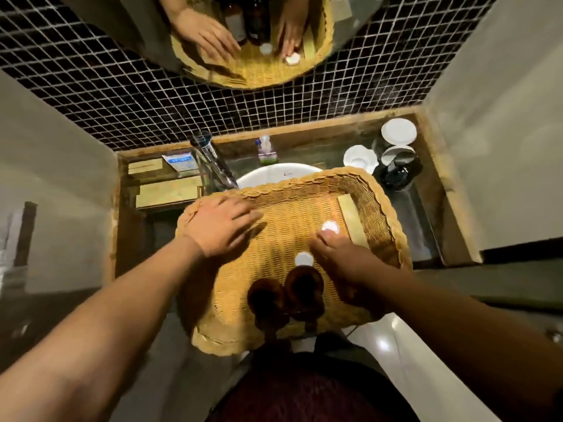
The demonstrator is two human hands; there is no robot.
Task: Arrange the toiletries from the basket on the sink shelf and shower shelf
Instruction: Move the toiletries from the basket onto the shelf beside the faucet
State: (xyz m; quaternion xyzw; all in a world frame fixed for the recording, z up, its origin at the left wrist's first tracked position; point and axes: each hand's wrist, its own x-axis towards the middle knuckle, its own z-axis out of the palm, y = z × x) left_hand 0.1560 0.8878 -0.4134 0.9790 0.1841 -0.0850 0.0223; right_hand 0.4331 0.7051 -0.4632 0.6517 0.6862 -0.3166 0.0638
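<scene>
Early going, by appearances. Left in the wicker basket (pixel 374 190), set across the sink (pixel 274 173): two brown bottles (pixel 266 295), a pale flat box (pixel 352 220), a small white jar (pixel 330 228). Left hand (pixel 219 229) spread flat on the rim; right hand (pixel 341 257) at the jar, grip too blurred to tell, possibly pinching. Already on the sink shelf (pixel 320 147): a blue-white packet (pixel 179 162), a small bottle (pixel 266 150).

Dim warm light, bright centre, motion blur, strong wide-angle edge distortion.
</scene>
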